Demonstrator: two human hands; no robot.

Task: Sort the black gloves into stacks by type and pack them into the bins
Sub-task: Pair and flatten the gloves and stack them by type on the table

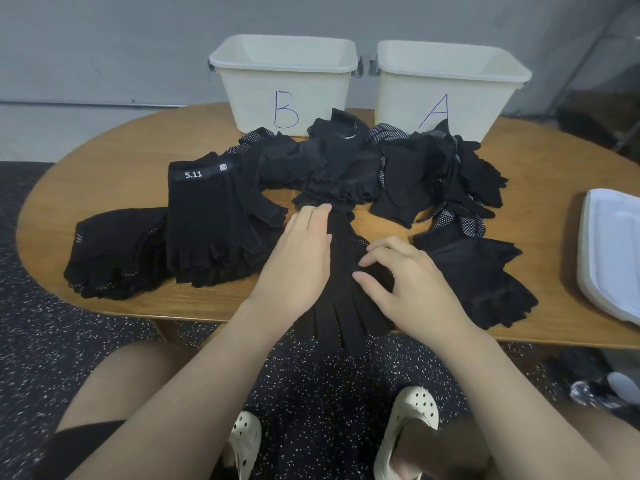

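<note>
Gloves in work: full-fingered stack at the near table edge, fingertips hanging past the rim. Left hand lies flat on the stack, fingers straight and together, pressing. Right hand rests on the stack's right side, fingers bent, tips on the fabric; cannot tell whether it pinches a layer or only presses.

Left of that stack: fingerless pile marked 5.11, then a dotted pile farther left. Right of it: another fingerless pile, and a white lid at the table's right end.

Beyond the stack: unsorted heap, mixed types tangled. Behind that, bin B and bin A, side by side; no gloves show in them, though their floors are hidden.

Risks, judged:
- Overhanging fingertips could drag the stack off the edge once the pressing hands lift.
- All-black fabric makes types easy to confuse; a dotted glove may get stacked wrong.
- Heap touches the stack's far end; pulling one glove could disturb neighbours.
</note>
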